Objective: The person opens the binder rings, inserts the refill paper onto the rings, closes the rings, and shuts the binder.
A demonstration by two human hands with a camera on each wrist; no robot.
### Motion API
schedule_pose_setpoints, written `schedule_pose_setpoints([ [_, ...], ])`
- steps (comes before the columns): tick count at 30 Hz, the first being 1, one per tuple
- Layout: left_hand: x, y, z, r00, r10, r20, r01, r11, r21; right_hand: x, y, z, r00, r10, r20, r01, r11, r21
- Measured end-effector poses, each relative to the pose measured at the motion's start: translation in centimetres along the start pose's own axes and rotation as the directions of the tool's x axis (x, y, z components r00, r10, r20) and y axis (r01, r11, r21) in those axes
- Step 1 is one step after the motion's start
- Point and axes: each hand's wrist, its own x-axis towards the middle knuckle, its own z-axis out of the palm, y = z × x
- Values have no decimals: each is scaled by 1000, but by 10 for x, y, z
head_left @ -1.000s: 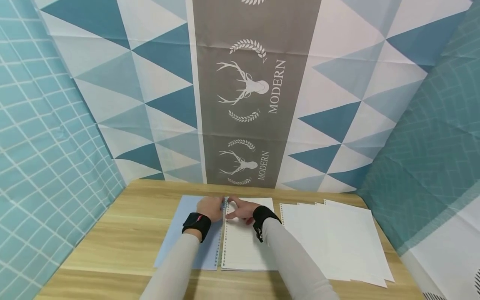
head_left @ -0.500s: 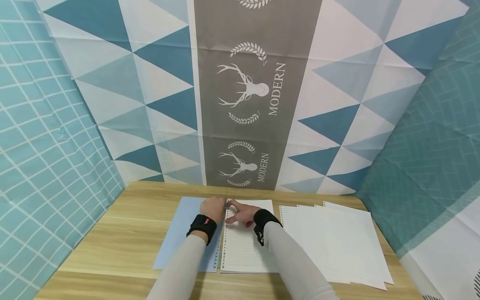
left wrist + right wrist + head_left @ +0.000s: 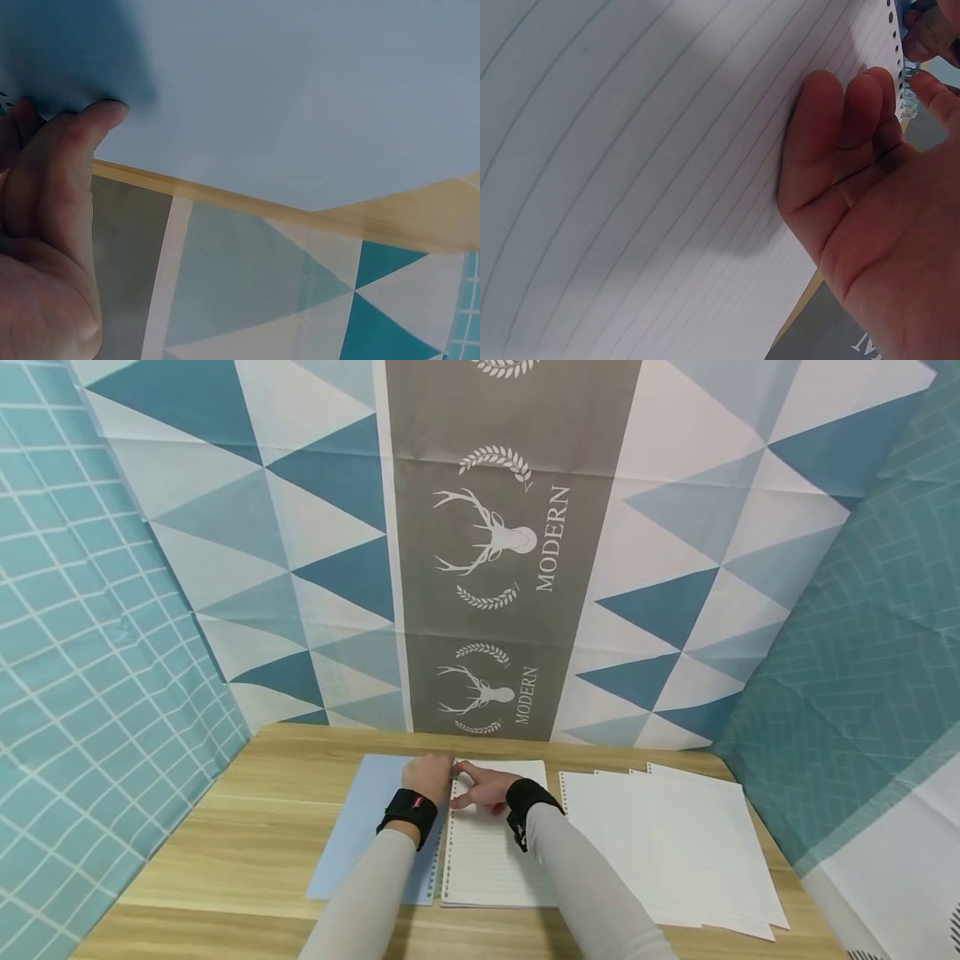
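Observation:
A loose-leaf notebook lies spread on the table, its blue cover (image 3: 345, 852) at left and a stack of lined paper (image 3: 498, 868) at right. My left hand (image 3: 427, 778) is at the far end of the spine, fingers curled; its fingertips pinch near the clear binder rings (image 3: 909, 101). My right hand (image 3: 487, 785) rests on the lined paper, thumb and index finger spread apart at the punched edge. One fingertip of it touches the rings, while its other fingers lie loosely bent on the page. The left thumb is hidden in the left wrist view.
To the right, several loose punched sheets (image 3: 697, 852) lie fanned over one another. The wooden table (image 3: 247, 827) ends at a patterned cloth wall (image 3: 495, 610), and more cloth hangs at both sides.
My left hand has shifted slightly right toward the spine, its wrist turning. The blue seen between the hands at the spine is now covered. My right hand stays nearly still.

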Motion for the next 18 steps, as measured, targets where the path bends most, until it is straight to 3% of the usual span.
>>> schedule_pose_setpoints([
  [6, -2, -2, 2, 1000, -12, 2, 13, 1000, -28, 1, 0, 3, 1000, 5, -9, -5, 1000, 2],
  [18, 0, -3, 8, 1000, -21, 23, 21, 1000, -4, 2, 1, 6, 999, 14, -30, -14, 1000, 4],
])
